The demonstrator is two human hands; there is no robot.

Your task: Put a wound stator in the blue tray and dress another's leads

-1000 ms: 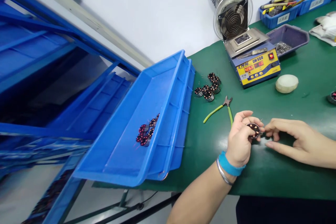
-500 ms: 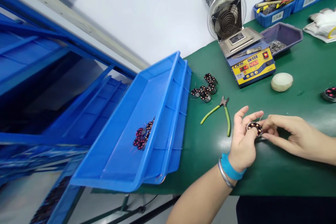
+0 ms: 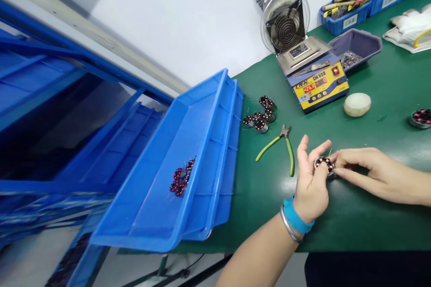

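Note:
A small round motor stator (image 3: 323, 161) with copper windings is held between the thumb and fingers of my left hand (image 3: 311, 179), two of whose fingers stretch upward. My right hand (image 3: 373, 172) has thumb and index finger at the stator's right edge, gripping it there. A fine wire end sticks up near the right fingertips. Left of the hands, green-handled cutters (image 3: 285, 136) lie with their handles spread. Behind the cutters is a cluster of several similar stators (image 3: 261, 125) with loose wire ends.
Stacked blue trays (image 3: 134, 215) stand at the left, with several stators (image 3: 182, 179) inside the top one. A solder pot (image 3: 319, 87) with a lit display sits at the back, near a fan (image 3: 288, 29), a purple scoop (image 3: 367, 45) and a whitish oval block (image 3: 357, 104). Another stator (image 3: 421, 118) lies far right.
The view has shifted slightly, and the solder pot's display digits differ. Both hands keep their hold on the stator, with only a slight change of the right fingers at its edge.

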